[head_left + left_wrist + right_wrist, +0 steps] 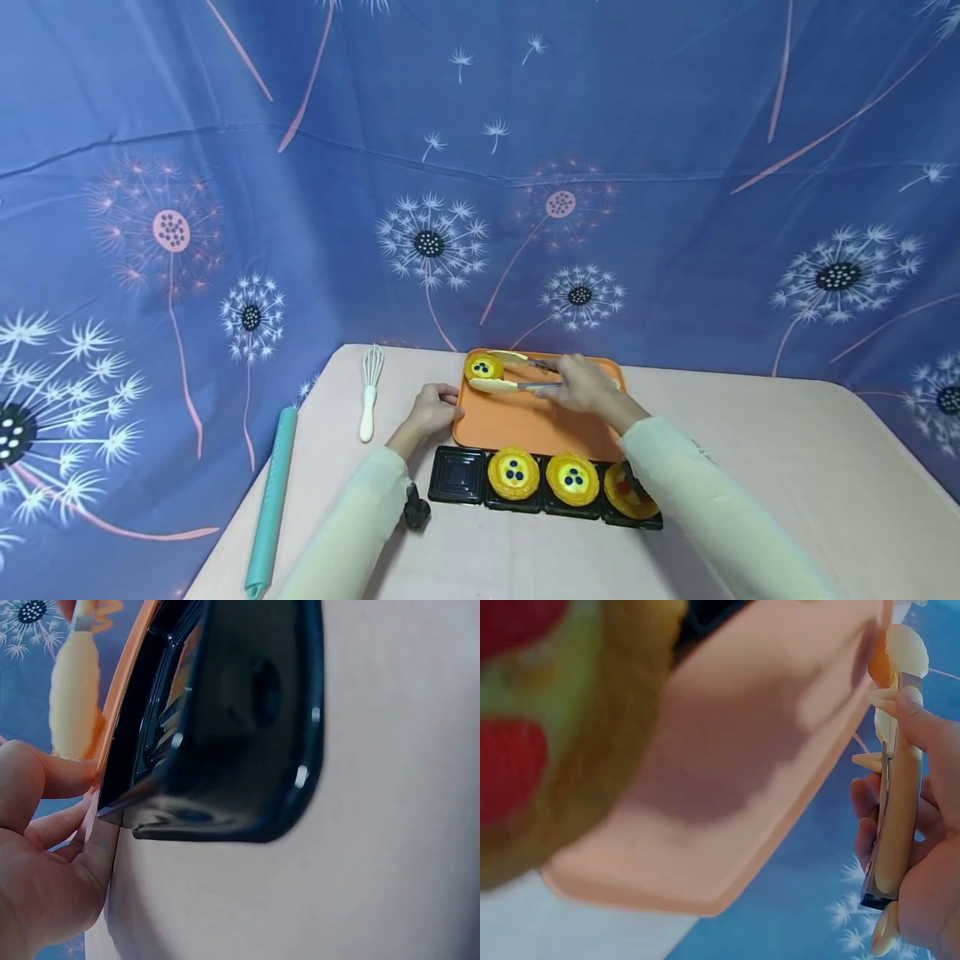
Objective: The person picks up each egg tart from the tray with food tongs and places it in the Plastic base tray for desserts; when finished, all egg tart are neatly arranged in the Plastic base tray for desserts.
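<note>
My right hand (583, 385) grips a pair of tongs (901, 817) with cream tips and metal arms. The tong tips lie spread on either side of a yellow tart (483, 367) with dark blue berries, at the far left corner of the orange tray (525, 421). At the tray's left edge, my left hand (435, 408) pinches the rim between thumb and fingers, as the left wrist view shows. Along the tray's near side runs a black sectioned container (457, 475). Two berry tarts (513, 473) sit in its middle sections, and a red-topped tart (624, 497) in the right one is partly hidden by my sleeve.
A white whisk (370, 392) lies left of the tray. Farther left, a rolled teal mat (272, 504) lies along the table's edge. Behind the pale table (750, 467) hangs a blue dandelion-print cloth (675, 208).
</note>
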